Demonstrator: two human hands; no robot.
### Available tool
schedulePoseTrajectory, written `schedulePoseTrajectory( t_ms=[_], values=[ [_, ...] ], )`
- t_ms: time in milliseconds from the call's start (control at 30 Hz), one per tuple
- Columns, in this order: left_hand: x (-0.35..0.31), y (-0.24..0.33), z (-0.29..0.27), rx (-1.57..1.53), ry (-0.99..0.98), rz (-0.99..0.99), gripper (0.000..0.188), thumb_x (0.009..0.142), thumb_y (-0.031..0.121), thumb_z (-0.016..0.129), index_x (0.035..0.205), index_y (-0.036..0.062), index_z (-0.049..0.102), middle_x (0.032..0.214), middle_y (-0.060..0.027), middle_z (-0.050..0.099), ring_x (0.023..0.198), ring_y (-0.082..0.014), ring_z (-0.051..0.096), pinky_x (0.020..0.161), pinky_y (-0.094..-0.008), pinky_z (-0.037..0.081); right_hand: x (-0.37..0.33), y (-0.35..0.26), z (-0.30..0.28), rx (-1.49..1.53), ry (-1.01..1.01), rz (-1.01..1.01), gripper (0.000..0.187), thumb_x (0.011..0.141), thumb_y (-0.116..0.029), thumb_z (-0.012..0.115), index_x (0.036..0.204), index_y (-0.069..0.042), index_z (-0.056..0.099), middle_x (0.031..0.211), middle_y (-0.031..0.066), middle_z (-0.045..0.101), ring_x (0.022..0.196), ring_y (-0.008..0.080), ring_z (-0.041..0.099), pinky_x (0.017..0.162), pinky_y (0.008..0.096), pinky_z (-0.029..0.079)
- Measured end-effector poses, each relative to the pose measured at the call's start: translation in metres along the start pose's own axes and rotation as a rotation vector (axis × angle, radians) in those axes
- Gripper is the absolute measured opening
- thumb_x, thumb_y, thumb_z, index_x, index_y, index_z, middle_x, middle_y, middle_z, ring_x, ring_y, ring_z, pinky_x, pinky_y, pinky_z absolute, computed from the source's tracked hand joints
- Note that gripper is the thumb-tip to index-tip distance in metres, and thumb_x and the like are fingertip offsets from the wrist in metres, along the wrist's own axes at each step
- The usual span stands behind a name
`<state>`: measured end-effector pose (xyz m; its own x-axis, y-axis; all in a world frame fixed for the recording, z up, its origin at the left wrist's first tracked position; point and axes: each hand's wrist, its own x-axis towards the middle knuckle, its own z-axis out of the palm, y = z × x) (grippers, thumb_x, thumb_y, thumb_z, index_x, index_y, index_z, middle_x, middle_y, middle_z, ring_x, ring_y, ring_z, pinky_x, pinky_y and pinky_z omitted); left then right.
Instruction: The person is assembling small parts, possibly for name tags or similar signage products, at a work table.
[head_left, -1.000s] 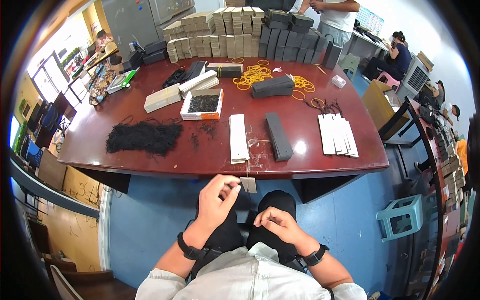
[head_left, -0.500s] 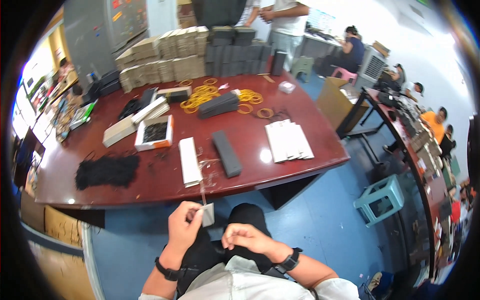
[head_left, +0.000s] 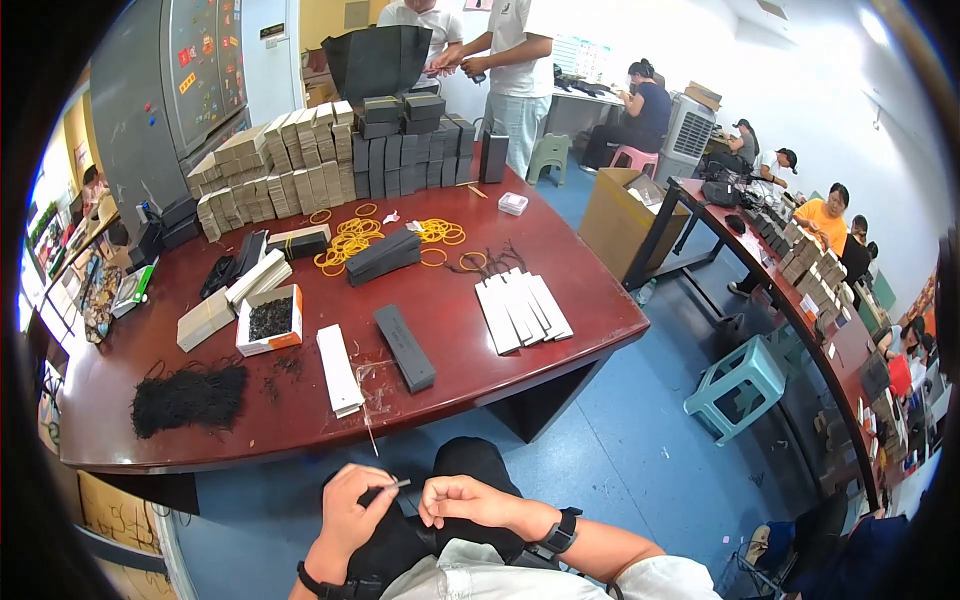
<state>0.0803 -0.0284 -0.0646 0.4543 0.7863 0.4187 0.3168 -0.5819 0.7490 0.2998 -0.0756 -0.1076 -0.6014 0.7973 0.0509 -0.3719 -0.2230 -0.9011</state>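
Note:
Over my lap, just off the table's near edge, my left hand pinches a small greyish card, seen nearly edge-on. Beside it, my right hand has its fingers curled; anything inside them is hidden. A thin pale strip hangs over the table edge above my left hand. On the table in front lie a narrow stack of white tags and a dark grey stack of tags. Farther right, several white tags are fanned out with black strings at their far ends.
The red-brown table holds a black string heap, an open box of small black pieces, yellow rubber bands and stacked beige bundles. A teal stool stands right. Other people work at the back and right.
The view has shifted, showing more of the room's far side. The card in my left hand has turned from face-on to nearly edge-on. My right hand stays curled beside it.

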Motion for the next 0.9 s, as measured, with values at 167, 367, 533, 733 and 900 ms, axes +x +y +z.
schedulePoseTrajectory(
  t_ms=[167, 367, 533, 733, 900],
  values=[
    [-0.004, -0.007, 0.004, -0.566, -0.171, -0.452, 0.016, 0.093, 0.014, 0.061, 0.082, 0.0027, 0.060, 0.082, -0.0075, 0.068, 0.068, -0.0114, 0.061, 0.065, -0.0240, 0.049, 0.001, -0.004, 0.002, 0.025, -0.040, -0.004, 0.019, 0.100, -0.021, 0.052, 0.090, -0.006, 0.055, 0.090, 0.0034, 0.061, 0.081, 0.0099, 0.055, 0.076, 0.0256, 0.046],
    [0.005, -0.023, 0.017, -0.595, -0.027, -0.461, 0.025, 0.100, 0.018, 0.050, 0.085, 0.0020, 0.060, 0.078, -0.0068, 0.067, 0.064, -0.0081, 0.058, 0.059, -0.0219, 0.045, 0.001, -0.005, 0.002, 0.009, -0.049, -0.013, 0.018, 0.100, -0.021, 0.053, 0.090, -0.006, 0.055, 0.090, 0.0035, 0.061, 0.081, 0.0103, 0.056, 0.076, 0.0257, 0.046],
    [0.005, -0.022, 0.013, -0.639, 0.118, -0.420, 0.024, 0.099, 0.018, 0.053, 0.083, 0.0024, 0.062, 0.077, -0.0065, 0.066, 0.066, -0.0095, 0.059, 0.062, -0.0231, 0.045, 0.003, -0.009, -0.001, 0.014, -0.046, -0.023, 0.014, 0.099, -0.016, 0.053, 0.089, -0.006, 0.053, 0.091, 0.0040, 0.061, 0.081, 0.0104, 0.054, 0.077, 0.0264, 0.045],
    [0.020, -0.003, 0.011, -1.261, 0.376, -0.570, 0.014, 0.096, 0.013, 0.054, 0.098, 0.0018, 0.061, 0.107, -0.0136, 0.069, 0.083, -0.0152, 0.065, 0.076, -0.0276, 0.053, 0.025, -0.017, -0.004, -0.003, 0.068, -0.179, 0.016, 0.100, -0.018, 0.052, 0.091, -0.005, 0.054, 0.096, 0.0048, 0.060, 0.083, 0.0111, 0.054, 0.080, 0.0271, 0.045],
    [0.012, -0.001, 0.000, -1.311, 0.100, -0.535, 0.016, 0.093, 0.005, 0.058, 0.105, -0.0037, 0.061, 0.116, -0.0203, 0.066, 0.076, -0.0135, 0.065, 0.070, -0.0247, 0.054, 0.025, -0.029, 0.009, -0.029, 0.057, -0.103, 0.016, 0.099, -0.019, 0.054, 0.093, -0.005, 0.056, 0.096, 0.0045, 0.061, 0.084, 0.0112, 0.055, 0.080, 0.0267, 0.045]
  ],
)
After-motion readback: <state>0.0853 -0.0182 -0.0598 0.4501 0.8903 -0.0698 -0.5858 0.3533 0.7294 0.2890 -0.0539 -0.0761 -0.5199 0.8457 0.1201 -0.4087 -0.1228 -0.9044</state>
